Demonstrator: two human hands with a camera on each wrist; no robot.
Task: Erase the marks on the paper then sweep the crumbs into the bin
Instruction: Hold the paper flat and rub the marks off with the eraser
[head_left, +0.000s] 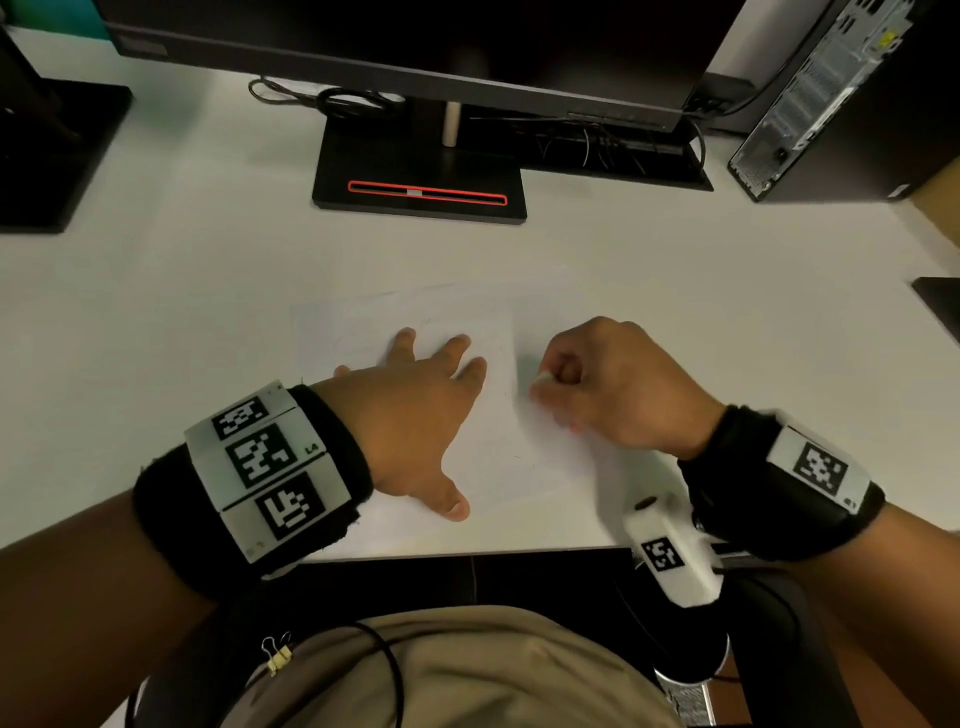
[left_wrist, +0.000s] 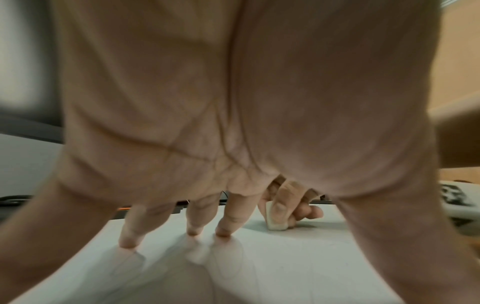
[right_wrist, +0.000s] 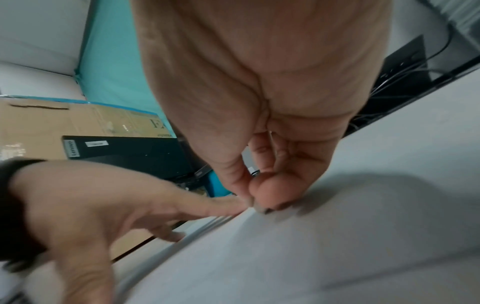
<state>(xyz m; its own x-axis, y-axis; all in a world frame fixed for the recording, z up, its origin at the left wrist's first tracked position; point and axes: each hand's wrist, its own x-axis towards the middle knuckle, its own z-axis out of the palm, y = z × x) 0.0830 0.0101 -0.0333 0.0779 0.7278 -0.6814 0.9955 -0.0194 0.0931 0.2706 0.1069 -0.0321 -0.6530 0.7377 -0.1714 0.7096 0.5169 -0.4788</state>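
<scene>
"Lenovo" runs along the black computer case (right_wrist: 124, 150) beyond the left hand (right_wrist: 85, 207) — "L4" marks its wristband (head_left: 260, 467).

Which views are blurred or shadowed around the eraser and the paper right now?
Head view: right hand motion-smeared, eraser just a pale smudge; paper dim and low in contrast against the desk. Left wrist view: palm of the left hand soft, eraser sharper, finger shadows on the paper. Right wrist view: fingers and sheet streaked; eraser cannot be made out.
</scene>
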